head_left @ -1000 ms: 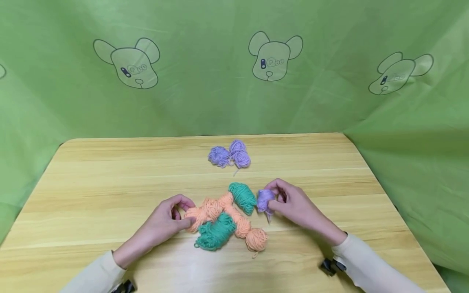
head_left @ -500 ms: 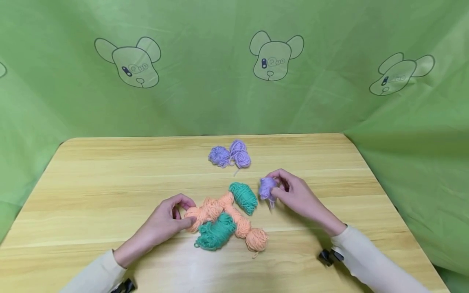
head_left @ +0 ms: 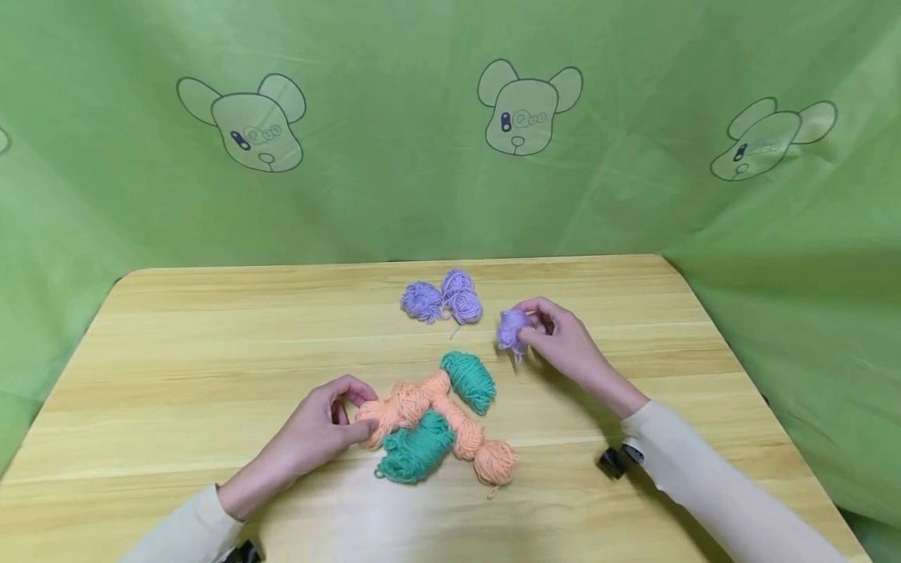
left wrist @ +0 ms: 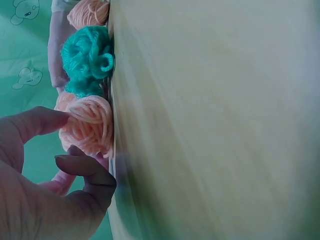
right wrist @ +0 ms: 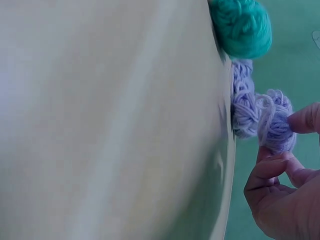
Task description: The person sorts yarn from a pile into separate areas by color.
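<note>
My right hand pinches a small purple yarn ball between thumb and fingers, a loose strand hanging from it. In the right wrist view that purple ball shows off the table surface. At the left end of a row of peach yarn balls, my left hand holds the outermost peach ball, thumb on one side and fingers on the other. The left wrist view has this peach ball at the fingertips. Two green yarn skeins, one upper and one lower, lie against the peach row.
Three purple yarn balls sit together near the table's back edge. A lone round peach ball ends the row at the front right. The wooden table meets a green printed curtain behind.
My right hand has carried the purple yarn ball away from the upper green skein, toward the back of the table. My left hand stays at the peach ball.
</note>
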The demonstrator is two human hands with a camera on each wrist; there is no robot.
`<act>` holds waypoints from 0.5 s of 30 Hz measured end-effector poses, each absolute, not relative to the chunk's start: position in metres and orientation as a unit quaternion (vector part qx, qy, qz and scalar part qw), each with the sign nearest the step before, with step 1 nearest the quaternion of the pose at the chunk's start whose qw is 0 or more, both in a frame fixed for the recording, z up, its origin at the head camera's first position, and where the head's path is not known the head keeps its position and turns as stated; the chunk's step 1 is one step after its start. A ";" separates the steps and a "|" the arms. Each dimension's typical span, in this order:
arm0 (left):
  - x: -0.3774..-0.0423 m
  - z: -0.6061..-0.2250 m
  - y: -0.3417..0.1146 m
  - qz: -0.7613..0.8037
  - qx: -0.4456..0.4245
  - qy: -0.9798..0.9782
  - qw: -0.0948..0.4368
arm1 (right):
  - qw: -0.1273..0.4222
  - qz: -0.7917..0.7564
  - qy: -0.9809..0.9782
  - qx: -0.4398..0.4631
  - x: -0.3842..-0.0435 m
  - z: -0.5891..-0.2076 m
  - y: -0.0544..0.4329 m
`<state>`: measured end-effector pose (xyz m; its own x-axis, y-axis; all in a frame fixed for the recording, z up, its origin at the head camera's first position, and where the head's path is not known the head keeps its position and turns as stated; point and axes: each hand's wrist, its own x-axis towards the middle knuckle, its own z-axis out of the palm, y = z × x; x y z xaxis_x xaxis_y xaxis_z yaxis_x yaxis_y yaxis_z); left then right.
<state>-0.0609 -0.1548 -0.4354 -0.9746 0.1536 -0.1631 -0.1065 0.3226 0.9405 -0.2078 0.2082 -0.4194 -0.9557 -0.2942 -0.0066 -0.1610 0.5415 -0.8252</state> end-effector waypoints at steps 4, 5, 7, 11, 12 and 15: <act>-0.061 -0.434 -0.156 0.583 0.012 0.805 0.113 | 0.062 -0.454 0.880 -0.123 -0.223 -0.420 0.201; -0.061 -0.434 -0.156 0.582 0.012 0.805 0.114 | 0.063 -0.455 0.880 -0.120 -0.226 -0.420 0.200; -0.061 -0.433 -0.156 0.581 0.012 0.806 0.115 | 0.063 -0.457 0.880 -0.112 -0.233 -0.421 0.198; -0.061 -0.434 -0.156 0.576 0.015 0.809 0.117 | 0.070 -0.462 0.879 -0.095 -0.246 -0.422 0.194; -0.061 -0.434 -0.156 0.574 0.016 0.810 0.118 | 0.072 -0.462 0.879 -0.091 -0.249 -0.422 0.193; -0.061 -0.434 -0.156 0.570 0.022 0.813 0.119 | 0.080 -0.462 0.879 -0.089 -0.257 -0.420 0.192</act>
<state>-0.0609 -0.1556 -0.4337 -0.9710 0.1702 -0.1680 -0.0999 0.3497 0.9315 -0.2572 0.1915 -0.4201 -0.9714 -0.2303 -0.0579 -0.0827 0.5567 -0.8266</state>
